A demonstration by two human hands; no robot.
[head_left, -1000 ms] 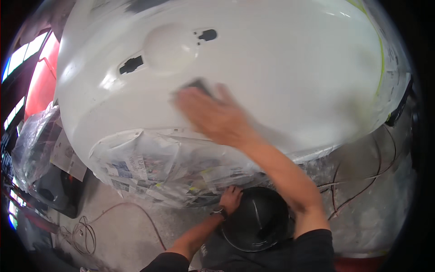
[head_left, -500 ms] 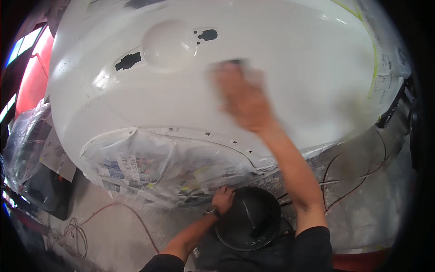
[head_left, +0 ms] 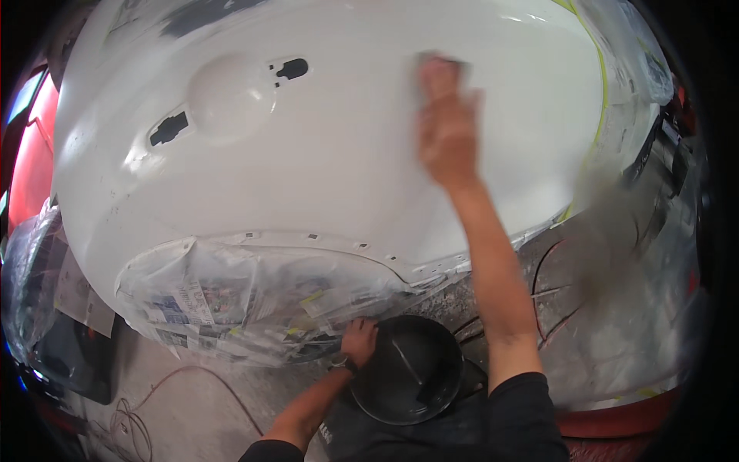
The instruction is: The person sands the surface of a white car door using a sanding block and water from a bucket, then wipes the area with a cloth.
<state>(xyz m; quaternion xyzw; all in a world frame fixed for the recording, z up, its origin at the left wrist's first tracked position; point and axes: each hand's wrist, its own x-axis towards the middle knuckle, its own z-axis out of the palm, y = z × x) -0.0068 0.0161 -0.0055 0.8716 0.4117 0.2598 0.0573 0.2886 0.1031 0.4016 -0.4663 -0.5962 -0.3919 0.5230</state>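
Up in the upper middle of the frame, there's the right hand (head_left: 448,127), out at full stretch over a broad white body panel (head_left: 339,154), its fingers pressed together on a dark pad (head_left: 461,68) and the thumb standing off to the right. The pad sits flat against the panel by the look of it, in the upper middle, only its dark edges peeping out around blurred fingertips. Down in the lower middle, here's the left hand (head_left: 359,341), a watch (head_left: 343,360) on its wrist, fingers close together at the edge of a round black object (head_left: 408,369); whether it grips anything, I cannot tell. Just above that hand, the masking sheet (head_left: 223,289), clear plastic over newsprint, bulges below the panel's lower edge. Upper left on the panel, a smooth round dome (head_left: 231,100) sits between two dark cutouts (head_left: 169,129). Over at upper right, yellow-green tape (head_left: 603,85) curves along the border. And low on the left, a reddish hose (head_left: 204,371) loops across the grey floor (head_left: 200,408).
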